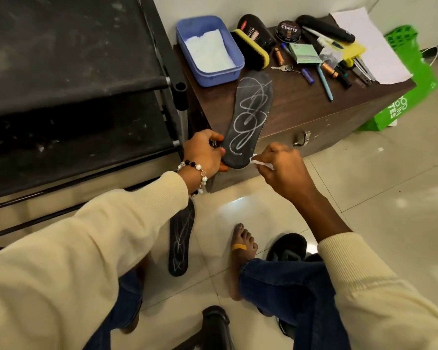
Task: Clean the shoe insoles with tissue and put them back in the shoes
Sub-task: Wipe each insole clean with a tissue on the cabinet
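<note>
Left hand [204, 154], beaded bracelet at the wrist, pinches the heel end of a long black foam insole scrawled with white chalk-like loops [249, 120]; fingers curl round the edge, thumb beneath. Held so, the insole tilts up with its toe resting on the dark brown wooden chest [314, 107], marked face toward the person, probably to brace it for wiping. Right hand [280, 168] grips a small scrap of white tissue [257, 161] in bunched fingers, just beside the heel edge; contact with the insole cannot be told.

Second black scribbled insole [181, 242] lies flat on the glossy cream floor tiles [364, 198], partly under the left sleeve, likely waiting its turn. Black shoe [287, 247] sits near the right knee.

On the chest: blue plastic tub holding white tissue [209, 50], yellow-backed shoe brush [250, 50], round polish tin [288, 31], pens, keys, batteries. Black fabric rack [68, 72] stands at left; green bag [410, 79] beyond.
</note>
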Action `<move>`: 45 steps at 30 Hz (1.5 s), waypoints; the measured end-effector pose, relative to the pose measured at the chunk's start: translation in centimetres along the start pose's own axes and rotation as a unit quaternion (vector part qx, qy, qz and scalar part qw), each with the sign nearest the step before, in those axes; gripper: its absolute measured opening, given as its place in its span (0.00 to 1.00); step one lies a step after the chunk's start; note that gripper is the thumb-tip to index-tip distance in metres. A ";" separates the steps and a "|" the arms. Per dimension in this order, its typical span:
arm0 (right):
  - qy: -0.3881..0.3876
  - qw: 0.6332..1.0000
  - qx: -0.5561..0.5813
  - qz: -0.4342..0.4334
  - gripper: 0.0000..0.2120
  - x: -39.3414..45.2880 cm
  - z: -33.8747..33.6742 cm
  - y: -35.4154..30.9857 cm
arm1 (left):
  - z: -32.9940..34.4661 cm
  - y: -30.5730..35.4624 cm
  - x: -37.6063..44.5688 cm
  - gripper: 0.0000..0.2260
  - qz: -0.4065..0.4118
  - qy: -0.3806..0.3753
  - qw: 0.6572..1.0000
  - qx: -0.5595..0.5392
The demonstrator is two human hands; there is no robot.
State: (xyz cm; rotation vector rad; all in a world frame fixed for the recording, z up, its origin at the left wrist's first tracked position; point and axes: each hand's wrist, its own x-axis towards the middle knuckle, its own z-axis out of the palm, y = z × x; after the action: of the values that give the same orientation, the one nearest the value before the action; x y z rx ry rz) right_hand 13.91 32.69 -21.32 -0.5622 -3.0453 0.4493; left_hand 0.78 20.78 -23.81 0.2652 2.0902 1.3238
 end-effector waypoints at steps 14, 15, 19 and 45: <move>0.000 0.999 -0.016 -0.040 0.10 0.4 0.0 -1.3 | 0.0 0.1 -0.1 0.12 -0.008 -0.013 1.000 -0.022; -0.018 0.997 -0.014 -0.073 0.10 0.4 0.2 -1.8 | 0.0 0.1 -0.1 0.12 -0.007 -0.012 1.000 -0.018; -0.050 0.995 -0.028 -0.083 0.11 0.6 0.0 -2.1 | -0.1 0.1 -0.2 0.12 -0.003 -0.018 1.000 -0.015; -0.042 0.999 -0.031 0.007 0.13 1.2 -0.2 -2.0 | -0.4 0.6 -0.4 0.11 -0.042 -0.027 0.997 -0.060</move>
State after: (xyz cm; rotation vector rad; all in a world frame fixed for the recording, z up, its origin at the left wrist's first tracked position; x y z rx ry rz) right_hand 12.13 31.33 -20.63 -0.5815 -3.1469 0.3903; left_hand 0.72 20.62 -23.02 0.1578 1.9473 1.3706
